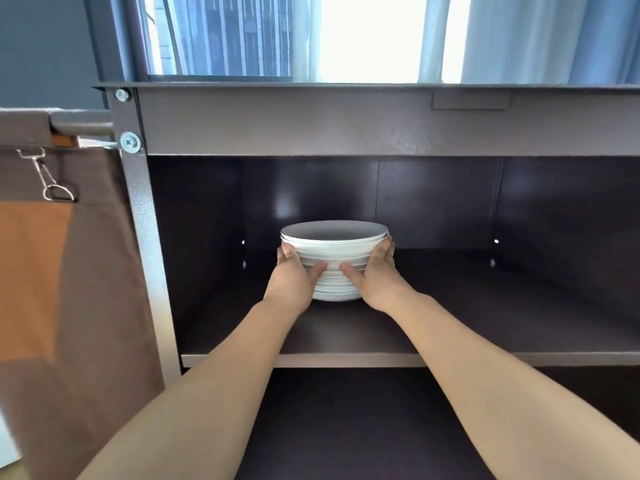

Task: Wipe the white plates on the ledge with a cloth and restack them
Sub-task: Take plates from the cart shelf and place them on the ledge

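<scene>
Overhead, well above both hands, a brown metal cabinet frame point(311, 123) spans the view, and its dark shelf point(485, 306) runs beneath the hands and out to the right of the right hand. Beyond the frame, higher still, a bright window point(363, 36) shows with a pale blue curtain point(536, 36) on the right-hand side. Far out past the left hand hangs a brown and orange fabric bag point(86, 271), fixed to the cabinet's upright.

Between the two hands stands the stack of white plates point(334, 244) — set back on the shelf, roughly midway across it. Its base sits at the shelf surface; whether it bears its own weight there cannot be told.

The left hand point(294, 275) cups the stack's left side, fingers wrapped round the far edge and thumb laid across the near face. The right hand point(375, 271) mirrors it on the right side — the two thumbs point toward each other, close but apart.

Up and well to the left of the left hand, a metal clip point(52, 178) dangles from the bag's top hem, and a bolt point(130, 142) sits on the upright.
</scene>
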`<state>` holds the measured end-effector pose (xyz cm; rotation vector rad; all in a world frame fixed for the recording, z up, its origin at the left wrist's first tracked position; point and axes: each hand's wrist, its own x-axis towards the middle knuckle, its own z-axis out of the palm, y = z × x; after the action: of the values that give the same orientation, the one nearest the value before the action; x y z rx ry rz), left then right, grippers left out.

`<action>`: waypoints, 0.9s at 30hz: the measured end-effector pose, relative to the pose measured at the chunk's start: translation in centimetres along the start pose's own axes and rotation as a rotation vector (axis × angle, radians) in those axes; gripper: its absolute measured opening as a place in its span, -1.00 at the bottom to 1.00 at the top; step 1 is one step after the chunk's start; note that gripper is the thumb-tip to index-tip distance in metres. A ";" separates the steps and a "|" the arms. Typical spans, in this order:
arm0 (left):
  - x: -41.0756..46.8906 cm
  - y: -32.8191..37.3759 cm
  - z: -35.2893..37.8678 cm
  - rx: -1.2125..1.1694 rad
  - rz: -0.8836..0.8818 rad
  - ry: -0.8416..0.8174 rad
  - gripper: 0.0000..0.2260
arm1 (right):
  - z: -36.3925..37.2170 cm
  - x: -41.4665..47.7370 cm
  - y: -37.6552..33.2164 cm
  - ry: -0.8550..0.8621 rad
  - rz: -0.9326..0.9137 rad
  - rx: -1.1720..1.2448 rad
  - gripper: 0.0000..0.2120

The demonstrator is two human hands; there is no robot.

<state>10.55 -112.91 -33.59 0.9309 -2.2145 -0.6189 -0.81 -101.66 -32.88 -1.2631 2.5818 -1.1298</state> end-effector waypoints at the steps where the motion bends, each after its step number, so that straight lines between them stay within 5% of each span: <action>1: -0.1 -0.3 0.0 -0.012 0.012 0.007 -0.23 | -0.2 -0.3 0.1 -0.013 -0.002 -0.022 -0.04; 6: -3.5 -1.2 -1.1 -0.090 0.123 0.028 -0.44 | -0.6 -4.8 -0.2 0.195 -0.283 -0.089 -0.32; 10: -8.1 0.3 -4.4 -0.054 0.184 0.039 -0.60 | -1.2 -7.6 -2.2 0.098 -0.481 -0.022 -0.59; 18: -15.5 5.5 -18.1 0.060 -0.239 0.022 -0.58 | -6.6 -11.7 -13.8 -0.324 -0.534 0.114 -0.63; 27: -22.3 12.2 -37.9 0.265 -0.551 0.275 -0.61 | -13.8 -15.7 -30.3 -0.544 -0.805 0.153 -0.65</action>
<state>44.17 -94.73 -8.72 1.6829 -1.8178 -0.4038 24.98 -94.52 -7.60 -2.2564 1.5825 -0.8342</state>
